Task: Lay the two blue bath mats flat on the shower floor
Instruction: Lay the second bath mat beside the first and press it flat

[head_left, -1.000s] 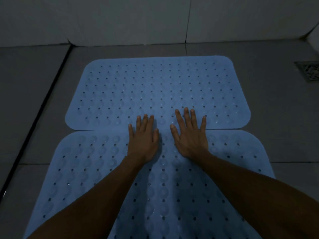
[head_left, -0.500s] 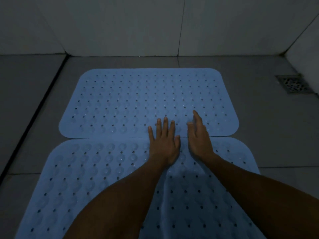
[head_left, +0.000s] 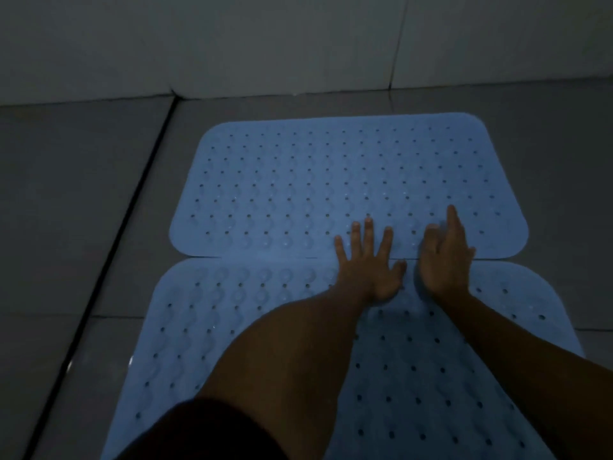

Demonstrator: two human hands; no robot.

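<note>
Two blue bath mats flat on the grey shower floor (head_left: 83,210): far mat (head_left: 331,180), near mat (head_left: 205,330), edges touching. Two hands across the seam: left hand (head_left: 374,270) flat, fingers spread; right hand (head_left: 444,260) fingers straight, gripping nothing.

The floor (head_left: 83,200) is made of big grey tiles. A dark line (head_left: 126,220) runs between the tiles from 11 o'clock down to 7 o'clock. A pale wall (head_left: 265,41) stands at 12 o'clock, with a thin line (head_left: 396,44) going up it.
</note>
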